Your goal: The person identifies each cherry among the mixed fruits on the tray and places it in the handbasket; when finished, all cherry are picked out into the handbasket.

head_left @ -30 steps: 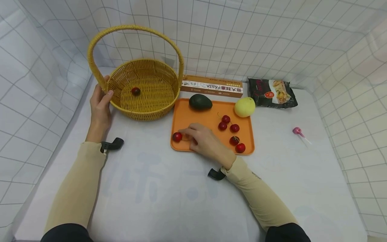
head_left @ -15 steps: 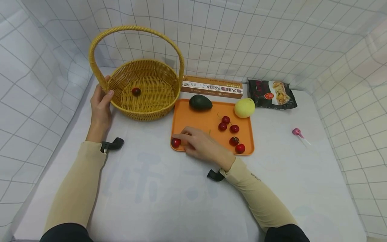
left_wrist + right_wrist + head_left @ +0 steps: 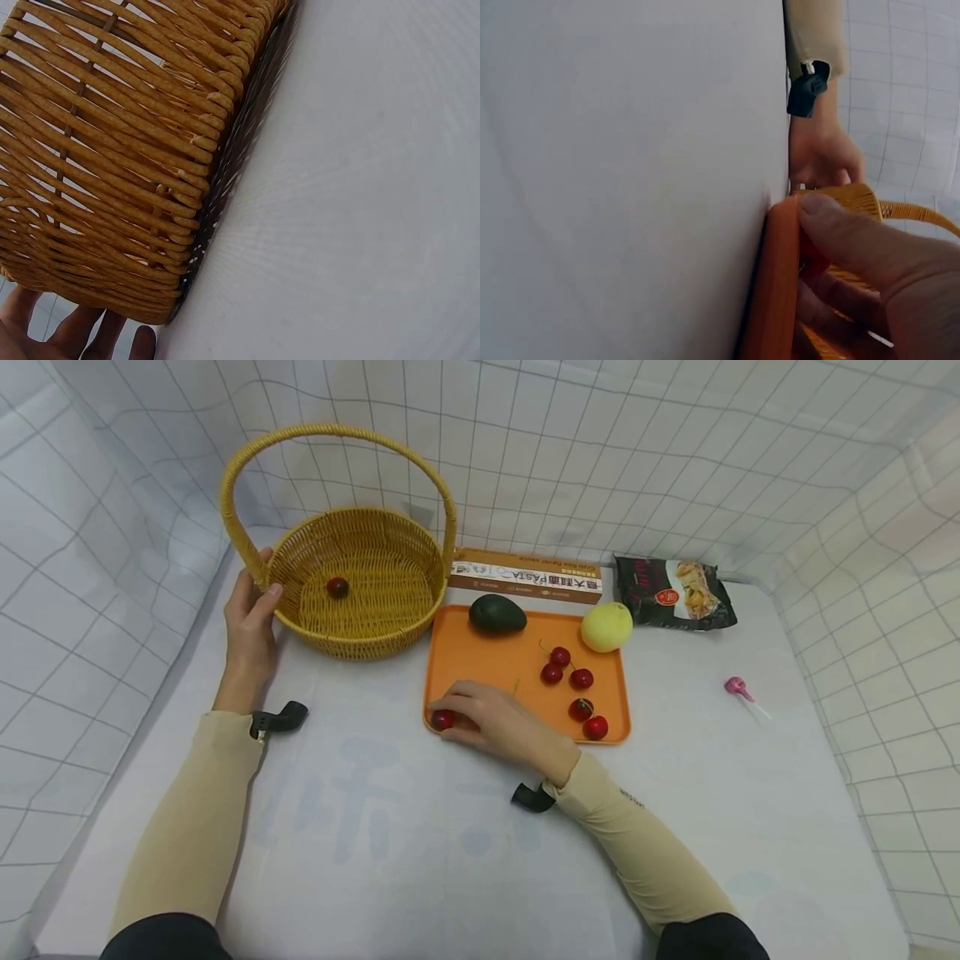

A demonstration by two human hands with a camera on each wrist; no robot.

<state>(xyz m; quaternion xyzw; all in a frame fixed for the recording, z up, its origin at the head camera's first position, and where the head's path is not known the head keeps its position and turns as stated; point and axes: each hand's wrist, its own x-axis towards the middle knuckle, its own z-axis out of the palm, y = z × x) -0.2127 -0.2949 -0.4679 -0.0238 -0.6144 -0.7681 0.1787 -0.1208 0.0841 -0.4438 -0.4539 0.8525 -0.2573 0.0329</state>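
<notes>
My left hand (image 3: 251, 620) grips the left side of a yellow wicker basket (image 3: 360, 647), its thumb at the rim beside the handle's base. Inside the basket lies one dark red cherry (image 3: 337, 587). In the left wrist view, fingertips show at the edge of the woven wall (image 3: 112, 150). At the front left corner of an orange tray (image 3: 480, 643), my right hand (image 3: 498, 722) pinches another cherry (image 3: 442, 719) between thumb and fingers. The right wrist view shows that cherry (image 3: 814, 261) partly hidden behind the thumb, close to the tray's edge (image 3: 776, 277).
Several cherries (image 3: 581, 678) lie on the tray's right half. An avocado (image 3: 497, 614) and a yellow-green round fruit (image 3: 607, 627) sit at its back. Behind stand a pasta box (image 3: 525, 575) and a black snack bag (image 3: 678, 593). A pink lollipop (image 3: 738, 687) lies far right.
My right hand has shifted slightly left and toward the tray's front corner, its fingers closing round the cherry, which moved a little nearer the front edge. The left hand and basket stay nearly still.
</notes>
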